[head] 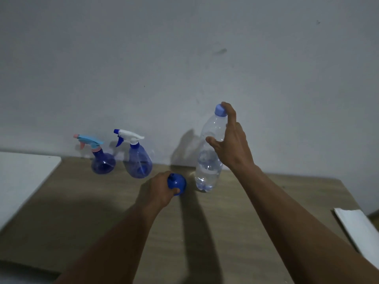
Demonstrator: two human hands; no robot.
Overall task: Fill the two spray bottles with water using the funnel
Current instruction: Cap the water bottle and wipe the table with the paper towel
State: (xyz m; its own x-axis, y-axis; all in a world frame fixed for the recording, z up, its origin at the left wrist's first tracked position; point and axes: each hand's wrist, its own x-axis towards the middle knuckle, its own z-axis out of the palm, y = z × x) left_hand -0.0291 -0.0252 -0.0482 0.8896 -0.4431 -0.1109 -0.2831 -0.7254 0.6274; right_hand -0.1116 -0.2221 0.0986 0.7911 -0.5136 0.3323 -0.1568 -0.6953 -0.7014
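Two blue spray bottles stand at the back of the wooden table against the wall. One spray bottle is round with a light-blue and pink trigger. The other spray bottle is taller with a white and blue trigger. My left hand grips a blue funnel resting on the table just right of them. A clear water bottle with a pale blue cap stands upright, holding some water. My right hand is spread beside it, fingertips touching the cap and thumb near its side.
A white surface adjoins the table on the left. A white board lies at the table's right edge. A grey wall rises directly behind the bottles.
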